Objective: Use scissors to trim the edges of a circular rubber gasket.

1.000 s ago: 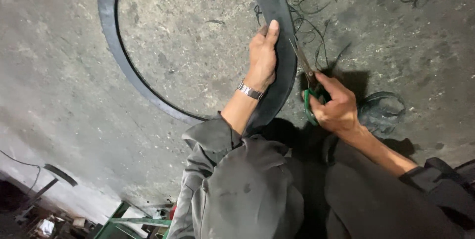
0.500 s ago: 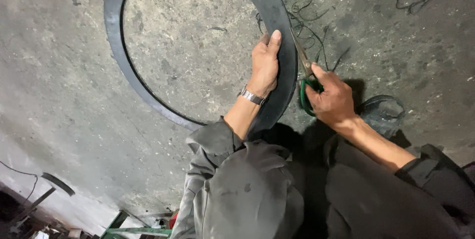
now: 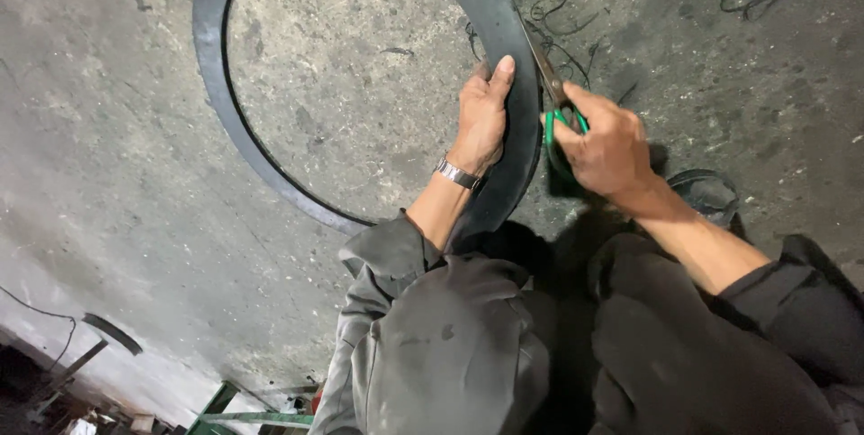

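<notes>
Left hand (image 3: 481,120) clamped on black rubber ring (image 3: 211,84) to steady it, right hand (image 3: 605,143) fingers closed through green-handled scissors (image 3: 553,107) trimming outer edge

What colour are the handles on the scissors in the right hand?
Green; the scissors' handles show between the right hand's fingers in the head view, beside the black ring.

A: ring? 
B: big flat black rubber ring (image 3: 517,48), lying on concrete floor (image 3: 117,129), near edge lifted a bit
A: scissors?
B: green-handled scissors (image 3: 556,107), blades at ring's outer edge, pointing away, partly hidden
</notes>
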